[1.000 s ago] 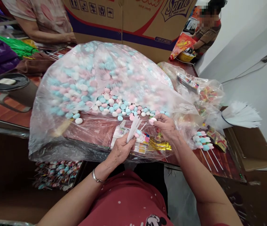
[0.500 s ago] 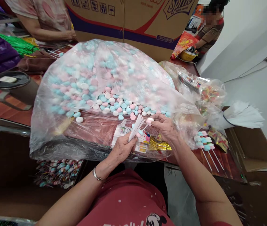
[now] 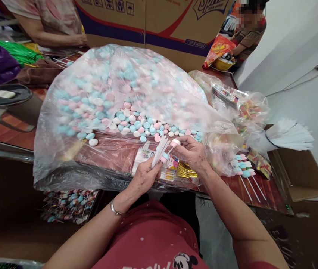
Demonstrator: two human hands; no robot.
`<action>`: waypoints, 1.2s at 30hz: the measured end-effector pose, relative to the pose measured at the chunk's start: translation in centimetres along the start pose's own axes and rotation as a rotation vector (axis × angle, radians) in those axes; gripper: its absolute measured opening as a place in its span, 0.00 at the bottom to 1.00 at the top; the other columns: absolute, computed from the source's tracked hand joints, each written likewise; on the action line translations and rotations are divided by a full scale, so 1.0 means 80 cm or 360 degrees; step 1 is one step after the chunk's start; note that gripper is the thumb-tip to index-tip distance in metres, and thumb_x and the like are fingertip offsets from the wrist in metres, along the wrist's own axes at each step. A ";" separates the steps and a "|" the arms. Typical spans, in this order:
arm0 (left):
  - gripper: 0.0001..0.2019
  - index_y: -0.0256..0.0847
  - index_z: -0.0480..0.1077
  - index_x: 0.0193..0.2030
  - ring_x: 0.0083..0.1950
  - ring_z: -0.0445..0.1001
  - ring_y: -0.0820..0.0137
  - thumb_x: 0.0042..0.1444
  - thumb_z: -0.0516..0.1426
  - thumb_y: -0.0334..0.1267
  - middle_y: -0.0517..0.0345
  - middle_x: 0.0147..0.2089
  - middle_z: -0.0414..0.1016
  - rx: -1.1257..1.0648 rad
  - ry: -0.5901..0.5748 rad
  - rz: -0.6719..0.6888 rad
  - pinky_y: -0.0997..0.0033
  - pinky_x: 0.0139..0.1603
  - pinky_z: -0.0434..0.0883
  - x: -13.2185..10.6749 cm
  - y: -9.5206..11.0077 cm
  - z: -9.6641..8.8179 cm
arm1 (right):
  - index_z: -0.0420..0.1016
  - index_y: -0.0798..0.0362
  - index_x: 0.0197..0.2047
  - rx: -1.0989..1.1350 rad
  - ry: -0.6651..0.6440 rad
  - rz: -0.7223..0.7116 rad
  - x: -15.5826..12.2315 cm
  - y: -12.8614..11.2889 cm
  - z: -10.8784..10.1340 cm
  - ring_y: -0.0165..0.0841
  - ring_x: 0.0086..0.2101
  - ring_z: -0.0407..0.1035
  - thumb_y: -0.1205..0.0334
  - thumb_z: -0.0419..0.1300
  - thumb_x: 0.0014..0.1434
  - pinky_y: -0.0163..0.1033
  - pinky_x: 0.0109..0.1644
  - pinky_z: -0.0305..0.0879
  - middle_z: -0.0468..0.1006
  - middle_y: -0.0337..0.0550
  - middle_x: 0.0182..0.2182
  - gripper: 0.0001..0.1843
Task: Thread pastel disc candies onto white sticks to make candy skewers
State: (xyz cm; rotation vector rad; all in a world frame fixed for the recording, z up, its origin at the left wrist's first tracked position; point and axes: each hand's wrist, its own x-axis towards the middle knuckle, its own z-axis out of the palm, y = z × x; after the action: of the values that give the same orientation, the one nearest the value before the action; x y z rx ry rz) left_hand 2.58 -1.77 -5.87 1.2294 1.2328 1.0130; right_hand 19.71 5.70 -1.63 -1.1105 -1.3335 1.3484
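My left hand (image 3: 145,175) is closed round a bundle of thin white sticks (image 3: 160,150) whose ends fan upward. A blue-and-pink candy (image 3: 164,157) sits close to the bundle, just above my left fingers. To its right, my right hand (image 3: 192,151) pinches a white-and-pink round candy (image 3: 175,143), and a white stick runs down from it toward the left hand. Behind both hands lies a large clear plastic bag (image 3: 92,82), open toward me and full of pink, blue and white candies (image 3: 149,125). Gold twist ties (image 3: 187,170) and printed packets (image 3: 143,155) lie beneath my hands.
Finished candy sticks (image 3: 244,166) lie at the right, near a container of white sticks (image 3: 290,136). A grey mug (image 3: 12,104) stands left. A big carton (image 3: 147,33) blocks the back. A box of wrapped candies (image 3: 66,205) sits below left. Two other people are beyond the table.
My right hand has shifted slightly left with its candy, nearer the stick bundle. The left hand keeps its hold on the sticks. The whole view has moved a little.
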 end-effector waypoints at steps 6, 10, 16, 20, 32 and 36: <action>0.11 0.40 0.67 0.30 0.21 0.60 0.75 0.59 0.53 0.43 0.67 0.19 0.64 -0.0036 0.0013 -0.0011 0.75 0.25 0.59 -0.002 0.004 0.000 | 0.72 0.51 0.32 -0.0042 0.0272 0.0088 0.021 0.002 -0.012 0.27 0.27 0.70 0.56 0.73 0.42 0.33 0.32 0.67 0.77 0.33 0.26 0.17; 0.11 0.41 0.65 0.27 0.21 0.60 0.75 0.58 0.53 0.43 0.67 0.19 0.63 -0.0033 0.0022 -0.0008 0.75 0.24 0.59 -0.002 0.005 0.000 | 0.75 0.51 0.40 -0.0568 0.0155 -0.0094 0.033 0.003 -0.024 0.32 0.33 0.73 0.56 0.68 0.50 0.39 0.39 0.70 0.80 0.39 0.34 0.14; 0.12 0.41 0.66 0.27 0.22 0.59 0.75 0.58 0.53 0.44 0.66 0.19 0.64 -0.0036 0.0035 0.0020 0.75 0.24 0.59 -0.003 0.004 -0.001 | 0.78 0.53 0.46 -0.1885 -0.0145 -0.0367 0.025 -0.023 -0.066 0.39 0.45 0.73 0.65 0.55 0.60 0.43 0.50 0.66 0.81 0.48 0.45 0.14; 0.12 0.41 0.66 0.26 0.22 0.60 0.75 0.58 0.53 0.44 0.66 0.19 0.64 -0.0034 0.0034 0.0025 0.75 0.24 0.59 -0.003 0.003 -0.002 | 0.77 0.53 0.42 -0.2500 -0.0446 -0.0149 -0.004 -0.034 -0.089 0.37 0.36 0.72 0.66 0.51 0.64 0.38 0.40 0.61 0.80 0.46 0.36 0.13; 0.13 0.41 0.66 0.25 0.22 0.61 0.74 0.58 0.54 0.43 0.66 0.18 0.62 -0.0005 0.0072 -0.0028 0.75 0.22 0.58 -0.004 0.000 -0.002 | 0.73 0.54 0.41 -0.2679 -0.0586 -0.0387 -0.025 -0.012 -0.081 0.38 0.38 0.68 0.72 0.53 0.64 0.37 0.39 0.57 0.77 0.50 0.38 0.08; 0.13 0.41 0.67 0.26 0.21 0.60 0.75 0.58 0.54 0.44 0.66 0.17 0.62 -0.0018 0.0067 -0.0028 0.76 0.22 0.58 -0.004 0.002 -0.002 | 0.73 0.55 0.40 -0.2536 -0.0696 -0.0419 -0.020 -0.014 -0.081 0.37 0.39 0.68 0.73 0.53 0.63 0.36 0.41 0.58 0.77 0.50 0.39 0.09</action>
State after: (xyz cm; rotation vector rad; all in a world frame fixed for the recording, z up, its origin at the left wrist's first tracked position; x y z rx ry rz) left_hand 2.36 -2.06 -5.69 1.1921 1.2668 1.0365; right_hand 26.36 5.26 -0.56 -1.4770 -2.8952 0.0598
